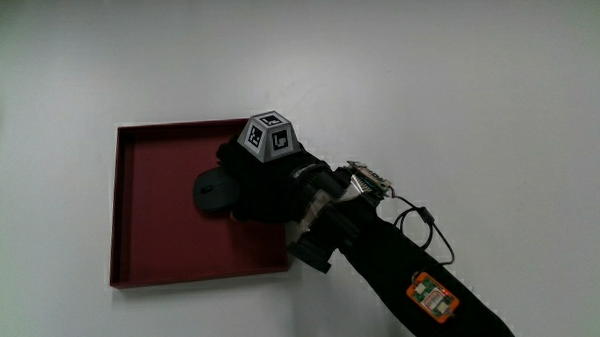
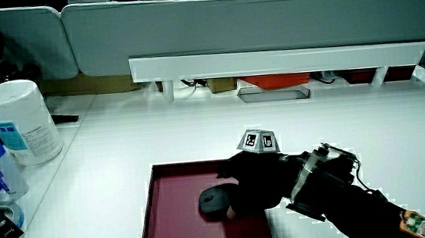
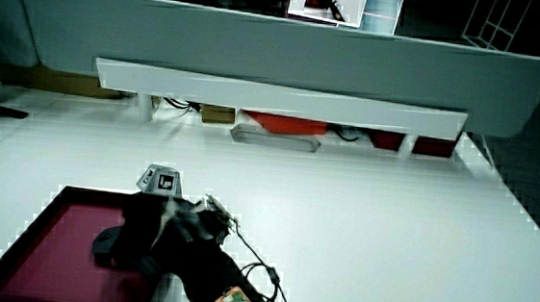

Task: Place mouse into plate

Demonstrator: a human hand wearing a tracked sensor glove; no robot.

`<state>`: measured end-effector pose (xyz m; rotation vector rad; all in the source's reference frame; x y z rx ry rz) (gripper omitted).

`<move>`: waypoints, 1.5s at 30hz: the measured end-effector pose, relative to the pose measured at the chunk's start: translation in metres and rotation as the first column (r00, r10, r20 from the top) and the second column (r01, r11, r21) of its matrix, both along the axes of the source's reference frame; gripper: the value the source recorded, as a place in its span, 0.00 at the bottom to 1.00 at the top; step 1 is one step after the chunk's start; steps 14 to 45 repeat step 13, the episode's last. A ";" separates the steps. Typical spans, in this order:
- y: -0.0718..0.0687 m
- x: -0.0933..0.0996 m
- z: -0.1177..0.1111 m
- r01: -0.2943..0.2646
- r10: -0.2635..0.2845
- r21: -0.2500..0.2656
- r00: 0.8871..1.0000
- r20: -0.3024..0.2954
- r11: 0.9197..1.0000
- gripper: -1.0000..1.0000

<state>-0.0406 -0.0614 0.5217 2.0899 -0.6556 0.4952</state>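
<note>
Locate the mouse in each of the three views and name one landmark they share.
Main view: the mouse lies inside the dark red plate, partly under the hand.
Side view: the mouse sits on the plate, beside the hand.
Side view: the mouse shows at the hand's edge, in the plate.
Shared landmark: the patterned cube on the hand.

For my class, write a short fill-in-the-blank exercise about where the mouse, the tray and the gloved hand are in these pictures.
1. The black mouse lies inside the dark red ____.
2. The hand wears a glove coloured ____.
3. The patterned cube sits on the back of the ____.
4. The tray rests on a table coloured ____.

Missing words: tray; black; hand; white
</note>
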 end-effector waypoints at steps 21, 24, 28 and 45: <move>0.008 0.031 -0.068 0.069 -0.069 0.002 0.996 0.050 0.998 0.00; 0.008 0.031 -0.068 0.069 -0.069 0.002 0.996 0.050 0.998 0.00; 0.008 0.031 -0.068 0.069 -0.069 0.002 0.996 0.050 0.998 0.00; 0.008 0.031 -0.068 0.069 -0.069 0.002 0.996 0.050 0.998 0.00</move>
